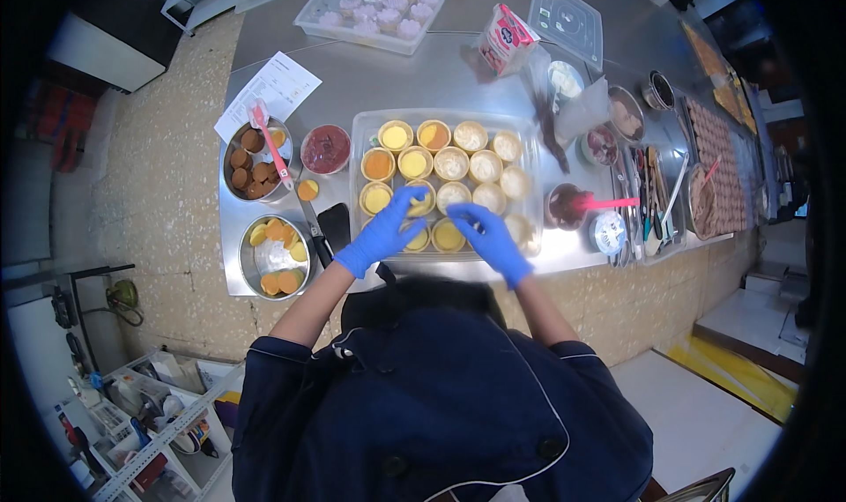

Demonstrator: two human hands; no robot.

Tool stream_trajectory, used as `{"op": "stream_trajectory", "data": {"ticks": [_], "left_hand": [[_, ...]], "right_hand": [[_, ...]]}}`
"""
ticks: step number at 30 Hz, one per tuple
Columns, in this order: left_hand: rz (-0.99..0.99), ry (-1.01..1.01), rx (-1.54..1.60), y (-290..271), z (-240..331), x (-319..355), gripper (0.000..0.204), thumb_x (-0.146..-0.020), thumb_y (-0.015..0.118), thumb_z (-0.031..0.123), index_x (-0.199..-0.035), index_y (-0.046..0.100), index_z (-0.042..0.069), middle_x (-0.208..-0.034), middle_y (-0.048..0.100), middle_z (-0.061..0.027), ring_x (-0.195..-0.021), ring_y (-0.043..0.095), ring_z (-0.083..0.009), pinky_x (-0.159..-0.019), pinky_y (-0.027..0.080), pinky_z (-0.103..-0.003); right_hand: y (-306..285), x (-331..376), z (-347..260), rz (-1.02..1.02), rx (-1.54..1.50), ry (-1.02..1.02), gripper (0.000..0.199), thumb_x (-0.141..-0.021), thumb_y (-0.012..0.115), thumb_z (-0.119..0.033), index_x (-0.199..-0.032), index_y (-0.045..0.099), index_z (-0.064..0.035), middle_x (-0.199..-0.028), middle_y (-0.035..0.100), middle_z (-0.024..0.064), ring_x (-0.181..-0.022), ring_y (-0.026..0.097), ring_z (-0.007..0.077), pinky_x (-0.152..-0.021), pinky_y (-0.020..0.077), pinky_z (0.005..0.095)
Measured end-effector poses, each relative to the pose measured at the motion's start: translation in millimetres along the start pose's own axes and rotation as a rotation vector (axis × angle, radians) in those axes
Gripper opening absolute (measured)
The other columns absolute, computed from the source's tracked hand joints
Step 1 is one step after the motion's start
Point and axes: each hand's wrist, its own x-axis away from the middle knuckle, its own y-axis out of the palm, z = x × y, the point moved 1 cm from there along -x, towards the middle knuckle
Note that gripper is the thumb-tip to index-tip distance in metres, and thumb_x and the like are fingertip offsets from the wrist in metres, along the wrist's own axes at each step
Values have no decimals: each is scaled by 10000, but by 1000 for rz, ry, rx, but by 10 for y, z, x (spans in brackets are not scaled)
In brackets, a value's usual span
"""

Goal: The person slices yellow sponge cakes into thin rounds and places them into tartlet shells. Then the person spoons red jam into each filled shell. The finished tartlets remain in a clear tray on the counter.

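Note:
A clear plastic tray [357, 141] on the steel counter holds several small round cups, some filled yellow or orange, some cream-white. My left hand [385, 229] in a blue glove reaches into the tray's near rows, its fingers closed around a yellow-filled cup [421, 199]. My right hand [487, 235], also gloved blue, hovers over the near right cups with fingers curled; whether it holds anything is hidden.
Left of the tray stand a steel bowl of brown cake rounds [252, 165] with a red spatula, a bowl of yellow rounds [275, 257], a red sauce bowl [325, 148], a knife [315, 234]. A lidded box of pink cakes [374, 10], a carton [507, 37], more bowls at right.

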Motion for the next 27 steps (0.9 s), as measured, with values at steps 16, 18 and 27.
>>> {"op": "stream_trajectory", "data": {"ticks": [16, 18, 27], "left_hand": [[627, -142, 229, -571, -242, 378, 214, -904, 459, 85, -1104, 517, 34, -953, 617, -57, -909, 586, -130, -792, 446, -257], [816, -269, 171, -798, -675, 555, 154, -885, 444, 40, -989, 557, 23, -853, 592, -65, -782, 574, -130, -734, 457, -255], [371, -541, -676, -983, -2159, 488, 611, -725, 450, 13, -1307, 269, -35, -1327, 270, -298, -1244, 237, -463, -1058, 209, -439]], "right_hand": [[330, -467, -5, 177, -431, 60, 201, -787, 653, -93, -960, 573, -31, -816, 594, 26, -732, 555, 84, -638, 456, 215], [114, -479, 206, 307, -394, 48, 201, -783, 657, -100, -951, 584, -16, -797, 600, 27, -719, 555, 84, -628, 456, 217], [200, -434, 459, 314, 703, -15, 318, -725, 676, -219, -986, 553, -86, -803, 628, 69, -710, 598, 246, -661, 425, 394]]}}
